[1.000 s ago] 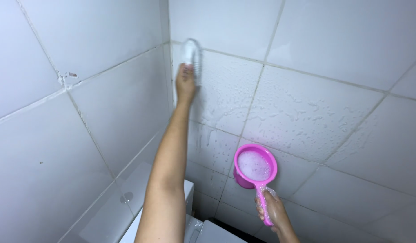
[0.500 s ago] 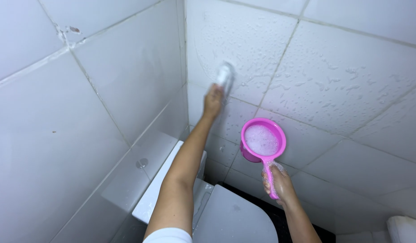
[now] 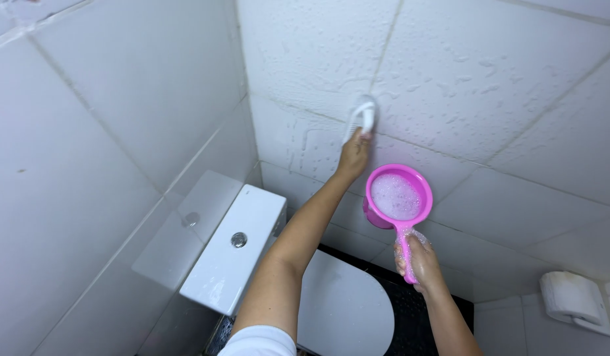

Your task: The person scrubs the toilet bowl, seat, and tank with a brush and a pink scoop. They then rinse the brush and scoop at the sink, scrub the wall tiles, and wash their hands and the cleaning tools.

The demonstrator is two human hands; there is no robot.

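My left hand (image 3: pixel 354 153) is stretched out and grips a white scrub brush (image 3: pixel 360 118), pressed against the wet, soapy white tiled wall (image 3: pixel 450 86). My right hand (image 3: pixel 417 260) holds the handle of a pink plastic dipper (image 3: pixel 398 196) filled with foamy soapy water, held level just below and right of the brush. Suds streak the tiles around the brush.
A white toilet cistern (image 3: pixel 235 250) with a round chrome flush button stands against the left wall. Its closed white lid (image 3: pixel 344 313) lies below my arms over a dark floor. A white paper dispenser (image 3: pixel 572 300) hangs at the lower right.
The view has tilted down and left, bringing the cistern and lid into sight. My left hand has slid the brush along the wall; the dipper stays close beneath it.
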